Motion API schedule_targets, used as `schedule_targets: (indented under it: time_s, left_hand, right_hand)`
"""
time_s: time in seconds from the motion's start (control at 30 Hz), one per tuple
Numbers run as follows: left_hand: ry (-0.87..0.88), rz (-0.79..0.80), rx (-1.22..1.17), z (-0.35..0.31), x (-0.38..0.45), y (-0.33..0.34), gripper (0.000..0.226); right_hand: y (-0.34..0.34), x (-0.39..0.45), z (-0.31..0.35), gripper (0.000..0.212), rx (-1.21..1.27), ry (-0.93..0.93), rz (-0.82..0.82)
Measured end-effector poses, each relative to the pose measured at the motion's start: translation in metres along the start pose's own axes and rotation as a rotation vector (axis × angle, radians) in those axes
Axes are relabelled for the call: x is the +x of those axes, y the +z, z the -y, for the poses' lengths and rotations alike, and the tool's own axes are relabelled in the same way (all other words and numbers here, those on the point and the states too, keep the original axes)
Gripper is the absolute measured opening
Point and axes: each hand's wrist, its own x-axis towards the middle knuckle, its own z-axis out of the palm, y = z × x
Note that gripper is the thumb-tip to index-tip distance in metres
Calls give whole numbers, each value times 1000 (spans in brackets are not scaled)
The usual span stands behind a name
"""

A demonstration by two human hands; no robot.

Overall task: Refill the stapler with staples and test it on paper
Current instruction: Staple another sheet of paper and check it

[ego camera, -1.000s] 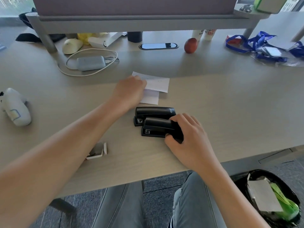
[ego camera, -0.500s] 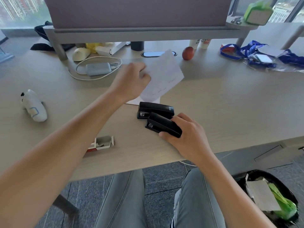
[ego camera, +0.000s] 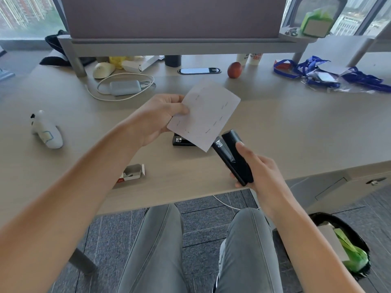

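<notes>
Your left hand's fingers (ego camera: 179,107) pinch the white sheet of paper (ego camera: 205,115), already dotted with staples, at its left edge above the pale wooden desk (ego camera: 296,134). Your right hand (ego camera: 262,174) wraps the black plastic stapler (ego camera: 232,153), raised off the desk, its nose beside the sheet's lower corner. A second black stapler (ego camera: 182,141) lies beneath the paper; an open staple box (ego camera: 132,173) sits nearer the desk's edge.

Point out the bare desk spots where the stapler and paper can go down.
Free: the wide desk stretch right of the held stapler, short of the blue lanyards; also the patch between the white controller and the staple box. Crowded: the back edge, with the cabled charger and the apple, and around the second stapler.
</notes>
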Motion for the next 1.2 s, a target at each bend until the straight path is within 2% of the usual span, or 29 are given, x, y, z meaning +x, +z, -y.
schedule_targets:
  time_s: [0.27,0.5,0.67,1.03,1.2]
  left_hand:
    - [-1,-14,110,9,-4,13,24]
    - [28,-19,155,11,-7,21,18]
    - [32,-51,178,13,-10,25,20]
    - [24,-43,172,17,-18,32,23]
    - [-7,-145,-3,25,-30,38,16]
  right_hand:
    - [-5,-8,-2,31,104,70,132]
    - [2,-13,4,47,-29,15,224]
    - [7,-11,6,63,-21,26,230]
    - [9,-13,2,60,-62,36,237]
    - [11,-14,3,57,-79,9,184]
